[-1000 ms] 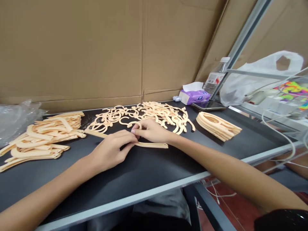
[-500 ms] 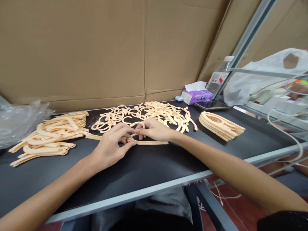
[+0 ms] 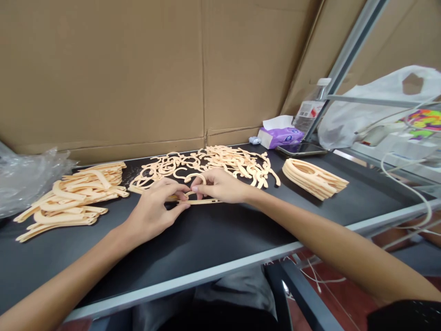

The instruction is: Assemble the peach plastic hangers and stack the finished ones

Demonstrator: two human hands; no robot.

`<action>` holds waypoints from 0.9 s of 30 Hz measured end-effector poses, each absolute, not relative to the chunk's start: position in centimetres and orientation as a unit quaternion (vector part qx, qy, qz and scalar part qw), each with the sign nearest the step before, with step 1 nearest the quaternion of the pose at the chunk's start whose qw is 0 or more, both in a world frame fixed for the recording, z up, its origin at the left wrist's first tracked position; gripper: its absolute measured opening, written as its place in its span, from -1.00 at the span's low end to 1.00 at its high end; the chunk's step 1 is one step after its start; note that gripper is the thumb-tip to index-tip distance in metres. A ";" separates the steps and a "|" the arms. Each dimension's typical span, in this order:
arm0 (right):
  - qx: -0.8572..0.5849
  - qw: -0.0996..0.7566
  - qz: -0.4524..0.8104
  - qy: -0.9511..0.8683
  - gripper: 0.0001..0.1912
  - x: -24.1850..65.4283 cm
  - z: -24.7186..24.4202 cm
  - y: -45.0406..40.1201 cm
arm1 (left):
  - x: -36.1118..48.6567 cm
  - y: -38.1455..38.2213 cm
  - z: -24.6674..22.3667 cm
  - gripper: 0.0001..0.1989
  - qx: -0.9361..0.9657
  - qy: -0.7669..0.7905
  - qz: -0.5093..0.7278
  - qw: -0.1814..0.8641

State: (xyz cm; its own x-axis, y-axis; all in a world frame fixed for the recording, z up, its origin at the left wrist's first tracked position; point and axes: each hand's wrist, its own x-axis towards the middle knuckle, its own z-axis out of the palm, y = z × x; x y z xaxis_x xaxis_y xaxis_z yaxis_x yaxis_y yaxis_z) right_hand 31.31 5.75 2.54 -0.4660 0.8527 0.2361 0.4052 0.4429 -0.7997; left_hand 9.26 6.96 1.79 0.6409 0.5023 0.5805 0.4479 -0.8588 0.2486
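Left hand (image 3: pixel 156 207) pinches a cream hanger arm (image 3: pixel 202 202) over the counter (image 3: pixel 213 243); right hand (image 3: pixel 220 186) pinches a curved hook (image 3: pixel 197 175) beside it, presumably for steady alignment.

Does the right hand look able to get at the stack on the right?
Probably yes: nothing visible blocks the right hand from the near side of the stack, though it holds a curved hook.

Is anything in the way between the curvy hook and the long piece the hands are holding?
Nothing visible stands between the curved hook in the right hand and the long piece in the left hand. The pile of curved pieces lies farther back. I can't tell whether hook and piece touch.
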 end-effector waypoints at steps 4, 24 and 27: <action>-0.388 0.318 0.338 -0.797 -0.83 31.2 2.8 5.4 | 9.3 6.8 1.8 -0.84 0.900 0.285 0.309 0.113; -0.453 0.266 0.293 -0.799 -0.57 31.6 2.7 5.2 | 9.1 7.3 2.0 -0.78 0.879 0.348 0.310 0.100; -0.465 0.263 0.283 -0.796 -0.56 31.6 2.7 5.2 | 9.0 7.4 2.1 -0.77 0.874 0.355 0.317 0.096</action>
